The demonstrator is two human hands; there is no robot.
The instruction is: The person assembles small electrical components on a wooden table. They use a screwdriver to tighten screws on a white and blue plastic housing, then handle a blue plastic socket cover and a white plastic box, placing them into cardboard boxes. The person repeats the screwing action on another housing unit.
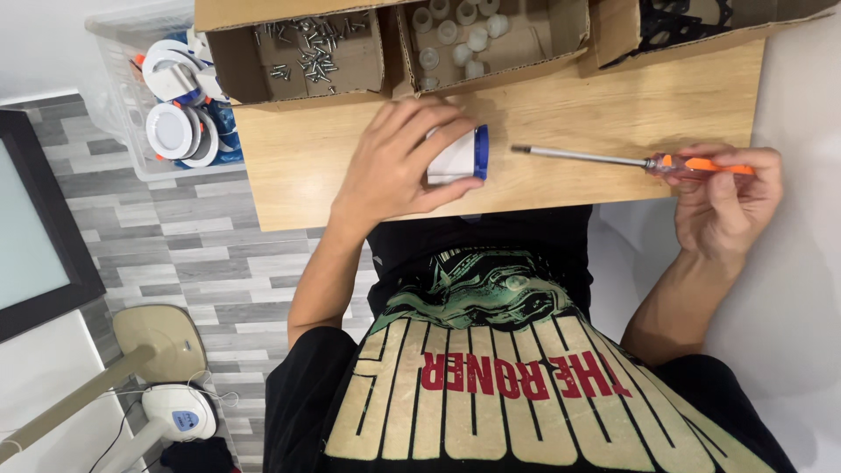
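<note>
Your left hand [399,162] is clamped around a small white fitting with a blue end [460,156], holding it on the wooden table [561,114]; your right hand [727,197] is closed on the orange handle of a screwdriver [631,160]; its tip hangs just right of the blue end, not touching, so I judge no screw is being driven yet (the box of screws [307,52] sits far left); the fitting's long axis lies left-right, blue end facing right; the screwdriver lies along the same line, tip pointing left
</note>
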